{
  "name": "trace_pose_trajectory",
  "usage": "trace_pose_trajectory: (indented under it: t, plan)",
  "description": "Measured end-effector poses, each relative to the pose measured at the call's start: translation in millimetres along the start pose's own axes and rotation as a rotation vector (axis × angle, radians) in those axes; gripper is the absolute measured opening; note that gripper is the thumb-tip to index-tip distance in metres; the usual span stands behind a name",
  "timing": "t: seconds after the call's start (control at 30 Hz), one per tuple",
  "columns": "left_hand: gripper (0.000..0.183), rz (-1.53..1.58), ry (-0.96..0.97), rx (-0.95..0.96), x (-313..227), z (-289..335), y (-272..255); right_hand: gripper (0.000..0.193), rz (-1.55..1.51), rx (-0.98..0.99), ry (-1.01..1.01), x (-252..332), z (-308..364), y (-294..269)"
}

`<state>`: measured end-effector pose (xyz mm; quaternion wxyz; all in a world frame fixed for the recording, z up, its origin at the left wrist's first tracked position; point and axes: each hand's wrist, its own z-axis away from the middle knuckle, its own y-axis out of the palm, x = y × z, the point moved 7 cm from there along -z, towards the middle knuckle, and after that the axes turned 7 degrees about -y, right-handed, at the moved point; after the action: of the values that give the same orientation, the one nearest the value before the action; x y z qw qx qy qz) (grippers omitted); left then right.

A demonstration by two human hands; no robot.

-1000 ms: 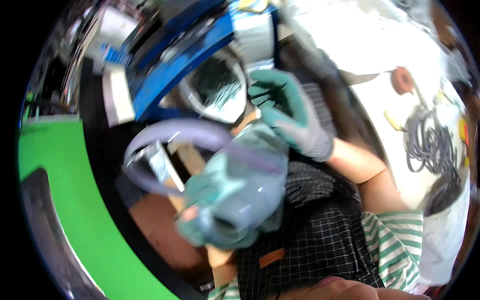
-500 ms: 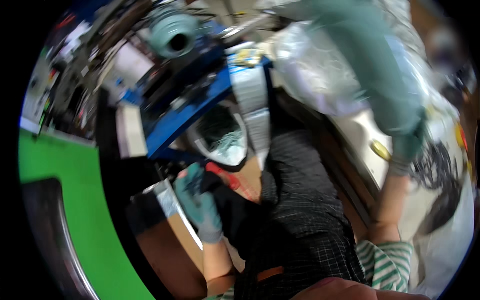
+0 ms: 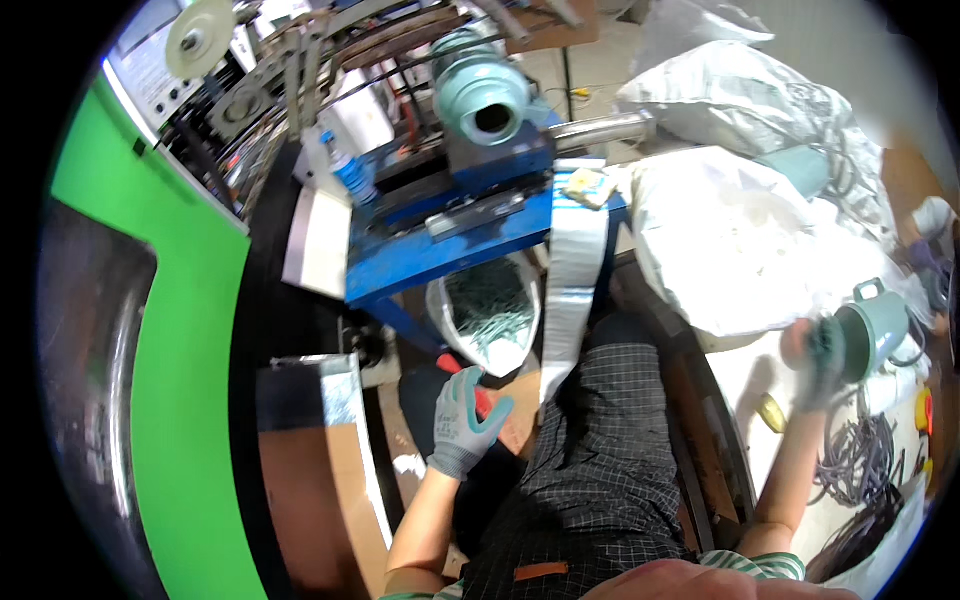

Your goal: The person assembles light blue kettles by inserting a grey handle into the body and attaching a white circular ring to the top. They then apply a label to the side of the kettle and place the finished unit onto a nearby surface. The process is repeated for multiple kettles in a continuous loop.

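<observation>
your empty left hand [image 3: 466,424] is seemingly idling, half-uncurled; your right hand [image 3: 822,356] is showing beside the green cup [image 3: 876,332], grip unclear.

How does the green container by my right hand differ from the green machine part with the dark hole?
The container has a loop handle; the machine part shows none. The container is right beside your blurred right hand; the machine part has no hand near it. Both are a similar blue-green.
</observation>
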<state>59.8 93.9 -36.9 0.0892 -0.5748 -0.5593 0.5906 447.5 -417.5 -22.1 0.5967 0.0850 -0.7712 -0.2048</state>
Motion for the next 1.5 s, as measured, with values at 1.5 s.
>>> trace_pose_trajectory:
  t: [1.5]
  plan:
    - [0.064, -0.426, -0.06, 1.103, 141.7, -28.8, 256.0, 0.035, 0.911, 1.569, -0.18, -267.0, 353.0, 336.2]
